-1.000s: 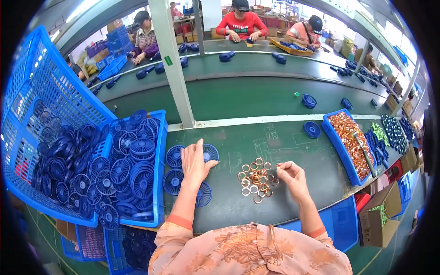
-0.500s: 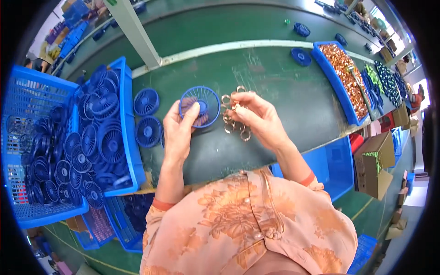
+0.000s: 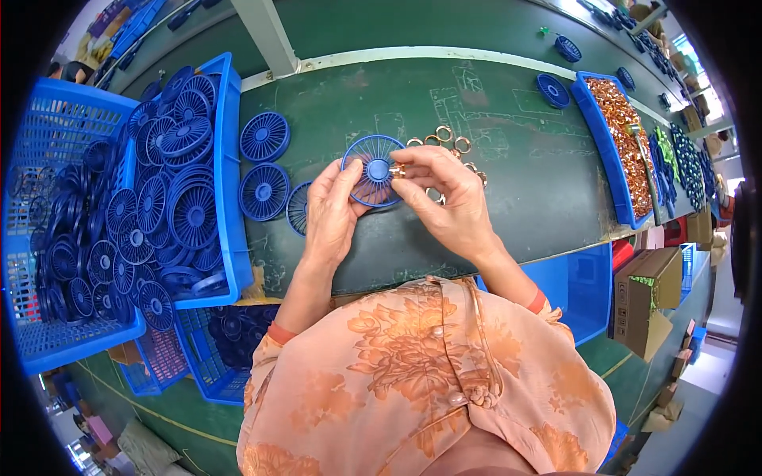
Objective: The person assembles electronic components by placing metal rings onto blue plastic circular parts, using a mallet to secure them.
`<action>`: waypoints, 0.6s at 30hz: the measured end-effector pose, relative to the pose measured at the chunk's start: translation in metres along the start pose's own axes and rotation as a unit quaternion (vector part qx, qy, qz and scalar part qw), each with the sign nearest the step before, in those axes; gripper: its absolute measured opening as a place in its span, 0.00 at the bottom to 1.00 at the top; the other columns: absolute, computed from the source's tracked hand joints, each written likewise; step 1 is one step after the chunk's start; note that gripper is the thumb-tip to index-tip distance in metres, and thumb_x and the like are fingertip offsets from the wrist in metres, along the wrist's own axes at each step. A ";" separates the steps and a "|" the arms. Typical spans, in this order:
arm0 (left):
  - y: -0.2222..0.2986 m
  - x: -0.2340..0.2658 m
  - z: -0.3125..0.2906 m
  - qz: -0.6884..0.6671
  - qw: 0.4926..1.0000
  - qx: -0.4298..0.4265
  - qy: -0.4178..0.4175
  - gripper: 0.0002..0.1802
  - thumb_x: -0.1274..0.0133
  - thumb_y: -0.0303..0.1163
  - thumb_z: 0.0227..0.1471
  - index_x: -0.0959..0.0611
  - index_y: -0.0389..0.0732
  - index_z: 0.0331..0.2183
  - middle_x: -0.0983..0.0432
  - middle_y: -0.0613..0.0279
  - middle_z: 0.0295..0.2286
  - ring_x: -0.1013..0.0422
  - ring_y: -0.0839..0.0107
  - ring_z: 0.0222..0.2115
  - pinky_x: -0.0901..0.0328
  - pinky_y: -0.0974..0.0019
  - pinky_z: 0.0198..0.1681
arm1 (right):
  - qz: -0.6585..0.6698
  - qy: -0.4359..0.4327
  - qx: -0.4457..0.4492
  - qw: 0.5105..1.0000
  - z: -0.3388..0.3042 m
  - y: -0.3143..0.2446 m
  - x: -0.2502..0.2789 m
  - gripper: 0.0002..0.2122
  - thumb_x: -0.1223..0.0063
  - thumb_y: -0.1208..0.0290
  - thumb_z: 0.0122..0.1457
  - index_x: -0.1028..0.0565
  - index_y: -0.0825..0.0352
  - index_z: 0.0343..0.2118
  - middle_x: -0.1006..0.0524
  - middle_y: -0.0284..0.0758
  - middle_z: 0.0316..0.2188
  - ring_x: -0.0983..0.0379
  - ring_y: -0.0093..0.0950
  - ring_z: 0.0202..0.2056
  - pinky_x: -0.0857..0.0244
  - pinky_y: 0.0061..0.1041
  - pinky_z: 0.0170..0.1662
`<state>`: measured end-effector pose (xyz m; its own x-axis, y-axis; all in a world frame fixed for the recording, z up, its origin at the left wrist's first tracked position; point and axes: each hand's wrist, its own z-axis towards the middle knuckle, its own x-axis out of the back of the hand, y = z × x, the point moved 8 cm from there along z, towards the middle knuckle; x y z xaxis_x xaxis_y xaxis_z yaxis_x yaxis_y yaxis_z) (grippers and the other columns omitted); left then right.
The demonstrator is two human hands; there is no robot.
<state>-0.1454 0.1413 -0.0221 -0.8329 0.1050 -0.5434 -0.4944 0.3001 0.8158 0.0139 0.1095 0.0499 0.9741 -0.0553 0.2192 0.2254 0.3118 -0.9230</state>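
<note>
My left hand (image 3: 332, 213) is closed on the rim of a round blue fan grille (image 3: 370, 147), thumb across its spokes. The grille is tilted above the green bench, its solid hub towards me. Between thumb and fingertips, my right hand (image 3: 448, 202) pinches a small copper-coloured ring (image 3: 398, 170) right beside the hub; whether the two touch I cannot tell. Behind my right fingers lie several loose copper rings (image 3: 462, 145), partly hidden. More blue grilles (image 3: 264, 192) rest on the bench to the left of my left hand.
A blue crate (image 3: 232, 190) heaped with grilles stands at the left, beside a larger blue basket (image 3: 75, 107) of them. At the right is a blue tray (image 3: 601, 143) full of copper-coloured pieces. A lone grille (image 3: 553, 91) lies near it. A post (image 3: 266, 36) rises at the bench's far edge.
My right hand has left the cluster of rings, bringing one ring to the grille's hub. My hands are now closer together, and the whole view has shifted slightly.
</note>
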 end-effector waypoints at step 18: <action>-0.014 -0.006 0.007 0.082 0.996 0.022 -0.036 0.13 0.49 0.36 0.68 0.20 0.38 0.46 0.21 0.65 0.39 0.22 0.78 0.37 0.23 0.70 0.41 | -0.201 -0.049 0.153 0.966 0.009 0.005 -0.005 0.12 0.33 0.74 0.55 0.17 0.67 0.42 0.21 0.41 0.37 0.22 0.40 0.38 0.27 0.36 0.42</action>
<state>-0.1311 0.1432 -0.0318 -0.8811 0.2233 -0.4169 -0.3400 0.3135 0.8866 0.0104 0.1202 0.0469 0.7990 -0.1445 0.5838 0.5551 0.5505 -0.6236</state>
